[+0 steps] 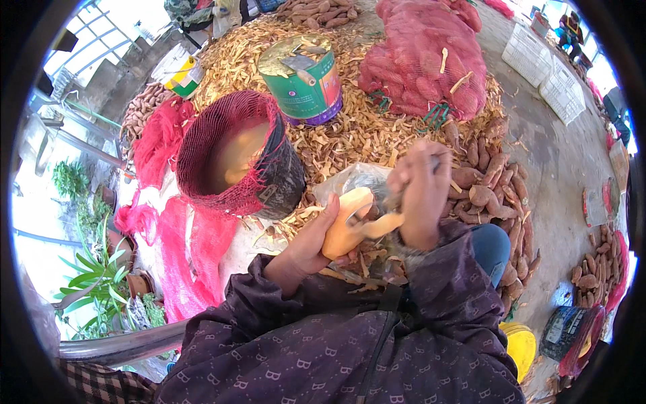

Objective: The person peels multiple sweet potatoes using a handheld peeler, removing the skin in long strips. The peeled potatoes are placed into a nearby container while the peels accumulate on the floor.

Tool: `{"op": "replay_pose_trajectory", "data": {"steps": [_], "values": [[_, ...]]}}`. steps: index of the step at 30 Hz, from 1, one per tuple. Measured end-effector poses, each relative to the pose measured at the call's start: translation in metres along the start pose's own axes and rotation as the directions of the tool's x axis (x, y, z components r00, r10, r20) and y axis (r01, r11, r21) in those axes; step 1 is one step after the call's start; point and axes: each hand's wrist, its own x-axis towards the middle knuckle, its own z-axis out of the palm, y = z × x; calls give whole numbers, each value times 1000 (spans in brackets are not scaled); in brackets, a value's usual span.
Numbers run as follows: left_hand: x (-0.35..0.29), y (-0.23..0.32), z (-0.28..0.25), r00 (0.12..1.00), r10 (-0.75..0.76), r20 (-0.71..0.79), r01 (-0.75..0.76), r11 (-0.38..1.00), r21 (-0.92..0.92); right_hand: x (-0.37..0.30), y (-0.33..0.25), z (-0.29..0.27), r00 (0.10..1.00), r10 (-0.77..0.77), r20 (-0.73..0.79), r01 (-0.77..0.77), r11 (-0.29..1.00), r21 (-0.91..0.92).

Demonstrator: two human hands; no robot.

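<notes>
Peelings (377, 143) strewing grey floor (528, 138), left grip (309, 244) holding orange sweet potato (342, 237), right grip (424, 192) hovering alongside, blurred, its hold unclear

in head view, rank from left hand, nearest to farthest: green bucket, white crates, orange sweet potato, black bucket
1. Orange sweet potato, in the left hand
2. Black bucket, ahead-left
3. Green bucket, farther ahead
4. White crates, far right

head cam | fisheye | facing dn | close abv L hand (313, 240) & R hand (425, 192)
</notes>
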Motion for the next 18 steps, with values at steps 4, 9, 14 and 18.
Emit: {"op": "replay_pose_trajectory", "data": {"steps": [4,9,14,18], "values": [[3,-4,13,989,-8,-144,10,1000,13,4,8,4,998,60,36,-56,994,-98],[4,-7,8,991,51,-122,-51,999,3,64,-9,-31,909,-93,-407,5,978,-211],[1,-3,6,995,48,-83,-51,998,-38,32,-18,-34,970,-102,-221,121,990,71],[10,-16,16,960,45,-275,-39,999,30,-19,-11,-1,970,-66,235,66,998,8]]}}
